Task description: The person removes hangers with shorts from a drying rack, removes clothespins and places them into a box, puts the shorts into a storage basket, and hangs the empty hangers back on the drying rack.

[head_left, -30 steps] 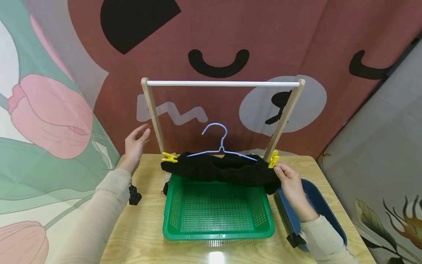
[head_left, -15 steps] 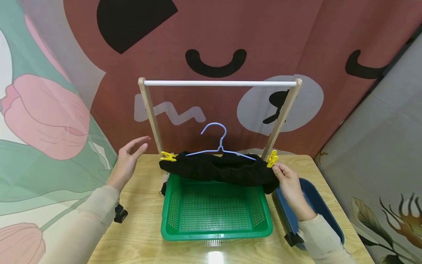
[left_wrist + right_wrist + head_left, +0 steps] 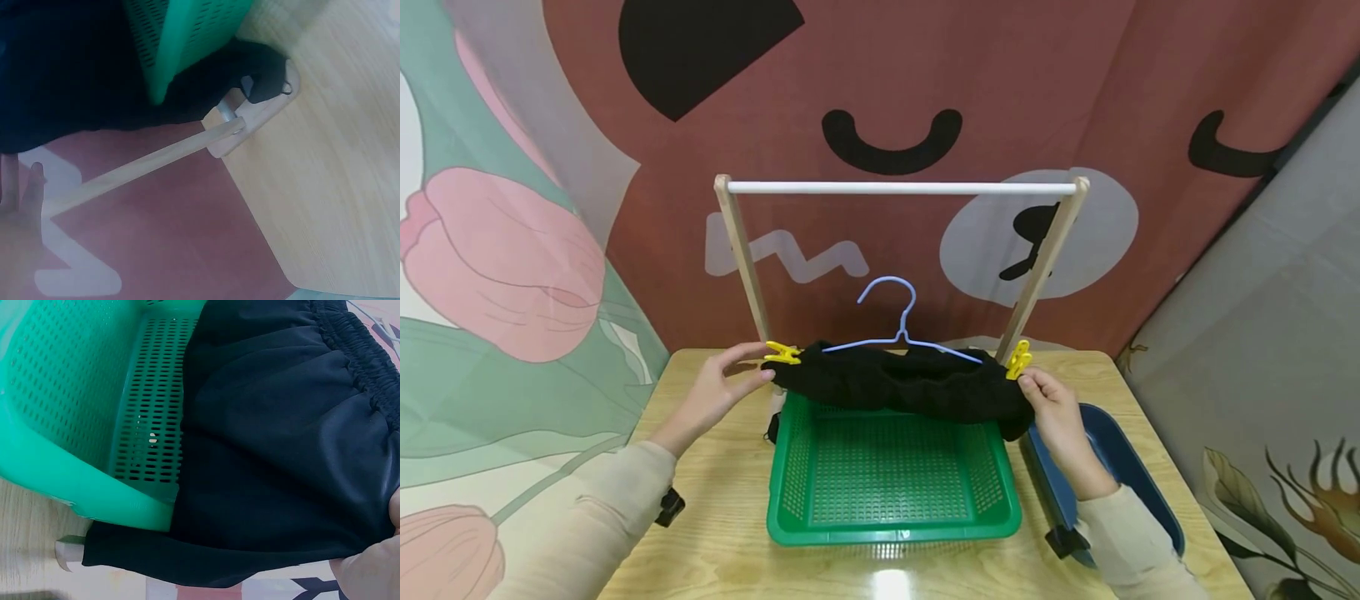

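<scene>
One black garment [image 3: 898, 383] between both hands [image 3: 711, 390] [image 3: 1060, 421]

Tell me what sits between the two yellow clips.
In the head view, the black garment spans the stretch from the left yellow clip to the right yellow clip, with the light-blue hanger rising from its upper edge.

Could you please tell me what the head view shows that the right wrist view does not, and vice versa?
Only the head view shows the left hand, two yellow clips and the white bar. Only the right wrist view clearly shows the gathered waistband. Both show the black garment, the green basket and the right hand.
</scene>
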The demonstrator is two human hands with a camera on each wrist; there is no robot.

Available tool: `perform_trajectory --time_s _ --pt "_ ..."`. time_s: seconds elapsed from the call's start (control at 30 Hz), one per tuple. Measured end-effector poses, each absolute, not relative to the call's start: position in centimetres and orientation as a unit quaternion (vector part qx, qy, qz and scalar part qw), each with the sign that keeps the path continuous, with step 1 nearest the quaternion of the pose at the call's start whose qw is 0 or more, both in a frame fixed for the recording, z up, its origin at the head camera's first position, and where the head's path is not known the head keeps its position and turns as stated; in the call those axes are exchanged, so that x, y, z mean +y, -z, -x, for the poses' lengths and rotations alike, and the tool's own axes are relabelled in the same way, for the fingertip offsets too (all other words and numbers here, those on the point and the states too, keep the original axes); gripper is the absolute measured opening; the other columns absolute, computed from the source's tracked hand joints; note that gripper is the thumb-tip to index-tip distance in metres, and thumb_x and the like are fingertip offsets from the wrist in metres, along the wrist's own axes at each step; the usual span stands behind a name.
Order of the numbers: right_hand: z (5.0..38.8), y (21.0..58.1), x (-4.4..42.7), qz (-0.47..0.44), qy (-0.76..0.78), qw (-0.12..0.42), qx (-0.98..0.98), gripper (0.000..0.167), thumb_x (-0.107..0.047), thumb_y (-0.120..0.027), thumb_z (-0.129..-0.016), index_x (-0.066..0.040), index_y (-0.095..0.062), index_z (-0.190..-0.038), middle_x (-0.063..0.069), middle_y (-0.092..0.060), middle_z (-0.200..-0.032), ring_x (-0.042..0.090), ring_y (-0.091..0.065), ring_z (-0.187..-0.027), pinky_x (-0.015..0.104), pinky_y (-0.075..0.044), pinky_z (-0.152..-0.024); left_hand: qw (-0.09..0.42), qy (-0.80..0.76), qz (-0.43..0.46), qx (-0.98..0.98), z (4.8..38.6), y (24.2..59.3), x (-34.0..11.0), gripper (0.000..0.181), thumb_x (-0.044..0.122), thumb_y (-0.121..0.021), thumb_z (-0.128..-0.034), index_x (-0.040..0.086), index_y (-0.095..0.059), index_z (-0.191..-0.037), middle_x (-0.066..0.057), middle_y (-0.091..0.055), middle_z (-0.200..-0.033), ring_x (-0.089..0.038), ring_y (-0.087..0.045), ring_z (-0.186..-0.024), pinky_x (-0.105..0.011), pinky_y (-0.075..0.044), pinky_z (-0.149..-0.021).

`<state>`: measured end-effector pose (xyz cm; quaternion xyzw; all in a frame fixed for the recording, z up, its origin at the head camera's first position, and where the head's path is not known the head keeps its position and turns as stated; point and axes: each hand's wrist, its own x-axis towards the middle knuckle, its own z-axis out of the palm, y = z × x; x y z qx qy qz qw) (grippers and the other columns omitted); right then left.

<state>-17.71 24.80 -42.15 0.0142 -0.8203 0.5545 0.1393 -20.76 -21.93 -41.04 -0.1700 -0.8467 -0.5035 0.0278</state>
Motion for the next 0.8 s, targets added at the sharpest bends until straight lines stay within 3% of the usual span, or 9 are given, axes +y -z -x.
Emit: perform_trajectory --time_s 0.07,0.13,0.3,0.43,0.57,0.67,0.8 --pt "17.8 42.1 24.8 -0.013 -0.555 0.138 -0.820 0.023 -0.010 -0.053 -0.103 0.009 -0.063 -0.097 -0.009 -0.057 -0.085 0.007 -0.048 -0.079 0.020 -0.039 -0.072 0.014 0.490 0.165 -0.856 20.7 41.3 -21.8 0.045 0.023 -0.068 -0.0966 0.007 -0.056 -0.137 -0.016 -0.055 -0.138 -0.039 -0.051 -0.123 -0.061 -0.039 -0.101" --pt "17.8 42.1 24.8 -0.013 -0.556 0.134 -0.820 0.023 -0.010 -0.053 -0.104 0.009 -0.063 -0.097 -0.008 -0.057 -0.084 0.008 -0.047 -0.079 0.020 -0.039 -0.072 0.003 0.478 0.158 -0.864 20.6 41.5 -21.6 0.048 0.028 -0.069 -0.0953 0.008 -0.056 -0.138 -0.016 -0.055 -0.138 -0.041 -0.051 -0.123 -0.063 -0.039 -0.101" --pt "17.9 41.9 24.8 -0.012 -0.551 0.122 -0.825 0.024 -0.012 -0.052 -0.104 0.009 -0.062 -0.098 -0.006 -0.057 -0.086 0.009 -0.047 -0.080 0.021 -0.039 -0.073 0.000 0.433 0.143 -0.890 20.3 41.8 -21.1 0.058 0.040 -0.073 -0.0905 0.010 -0.058 -0.138 -0.015 -0.058 -0.136 -0.040 -0.053 -0.122 -0.061 -0.042 -0.098" --pt "17.9 41.7 24.7 -0.014 -0.555 0.111 -0.825 0.026 -0.014 -0.052 -0.104 0.009 -0.062 -0.099 -0.003 -0.057 -0.089 0.010 -0.047 -0.082 0.022 -0.039 -0.074 0.019 0.383 0.151 -0.911 20.2 42.1 -20.9 0.051 0.044 -0.073 -0.0890 0.012 -0.065 -0.128 -0.012 -0.065 -0.127 -0.036 -0.059 -0.115 -0.057 -0.047 -0.092" --pt "18.0 41.7 24.7 -0.021 -0.564 0.104 -0.819 0.025 -0.013 -0.051 -0.104 0.009 -0.061 -0.097 0.002 -0.055 -0.087 0.012 -0.046 -0.080 0.023 -0.038 -0.072 0.035 0.353 0.169 -0.920 20.0 42.1 -20.7 0.043 0.040 -0.073 -0.0902 0.010 -0.069 -0.121 -0.009 -0.071 -0.111 -0.026 -0.063 -0.086 -0.045 -0.052 -0.077" --pt "18.0 41.8 24.7 -0.024 -0.567 0.105 -0.816 0.025 -0.012 -0.051 -0.104 0.010 -0.061 -0.097 0.001 -0.055 -0.087 0.011 -0.046 -0.080 0.023 -0.038 -0.072 0.038 0.347 0.178 -0.920 19.9 42.1 -20.6 0.037 0.035 -0.074 -0.0906 0.009 -0.071 -0.118 -0.003 -0.072 -0.098 -0.016 -0.052 -0.063 -0.035 -0.047 -0.063" --pt "18.0 41.9 24.7 -0.023 -0.567 0.103 -0.817 0.026 -0.012 -0.052 -0.104 0.011 -0.062 -0.100 -0.002 -0.057 -0.089 0.011 -0.048 -0.082 0.023 -0.039 -0.073 0.041 0.337 0.189 -0.921 19.9 41.9 -20.5 0.027 0.022 -0.073 -0.0918 0.006 -0.072 -0.114 0.001 -0.068 -0.080 -0.011 -0.039 -0.047 -0.028 -0.039 -0.050"
